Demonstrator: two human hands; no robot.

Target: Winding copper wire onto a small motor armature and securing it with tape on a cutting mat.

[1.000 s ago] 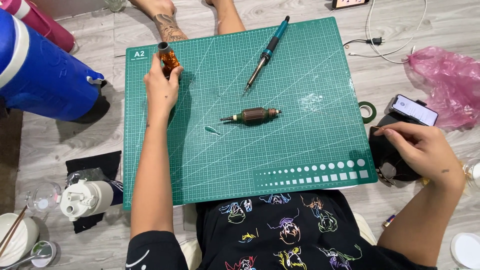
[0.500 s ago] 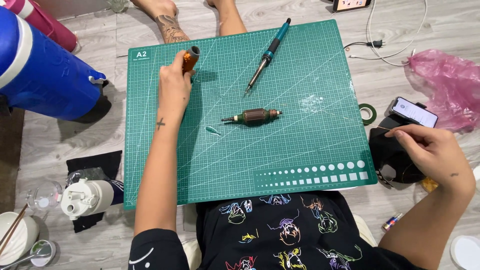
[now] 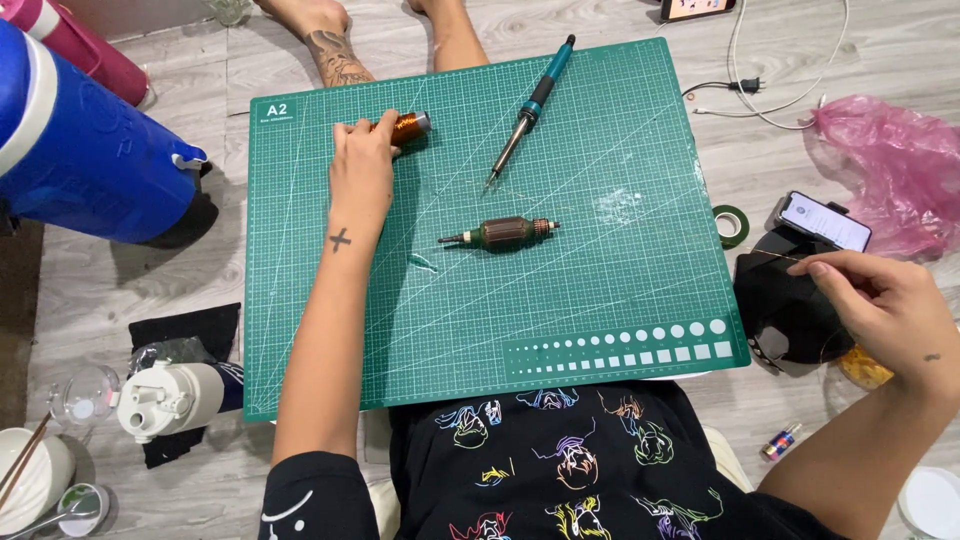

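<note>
A small spool of copper wire lies on its side near the far left corner of the green cutting mat, touched by the left hand. A thin wire strand, barely visible, is pinched in the right hand off the mat's right edge.

Cutting mat: green, white grid lines, row of white circles and squares at near edge. Wire spool: copper-orange winding, grey end. Armature: dark brown-green, metallic ends. Soldering iron: teal handle, black grip. Jug: blue, white band. Plastic bag: pink. Floor: pale grey wood grain.
</note>
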